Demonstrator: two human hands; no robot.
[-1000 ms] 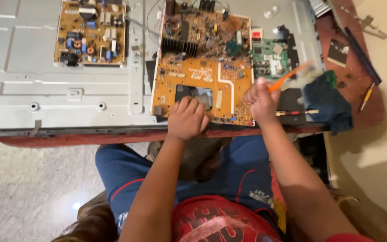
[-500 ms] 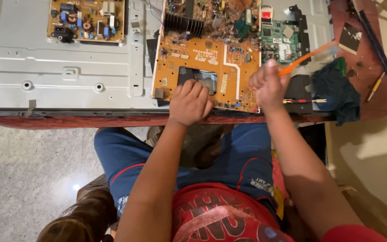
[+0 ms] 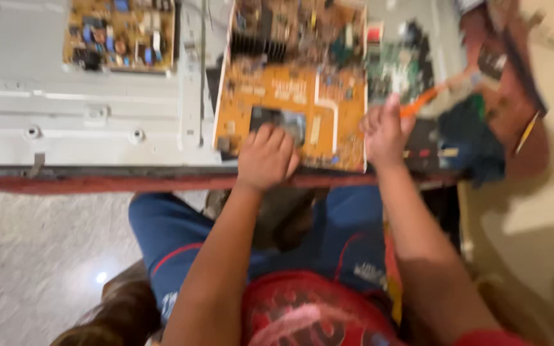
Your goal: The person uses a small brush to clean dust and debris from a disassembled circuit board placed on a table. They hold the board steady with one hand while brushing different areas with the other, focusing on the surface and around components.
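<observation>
A large orange circuit board [image 3: 293,90] lies on a grey metal panel [image 3: 91,115]. My left hand [image 3: 265,157] rests on the board's near edge, fingers curled, pressing it down. My right hand [image 3: 385,131] is at the board's right edge, closed around an orange-handled screwdriver [image 3: 431,96] that points up and to the right. The picture is blurred by motion.
A smaller brown circuit board [image 3: 120,35] sits at the panel's upper left. A green board [image 3: 395,70] lies right of the orange one. A dark blue cloth [image 3: 469,138] and a reddish table edge [image 3: 97,182] are in view. My knees are below the table.
The view has shifted so the boards sit higher in frame. My right hand with the screwdriver has edged right, off the orange board. My left hand stays on the board's near edge.
</observation>
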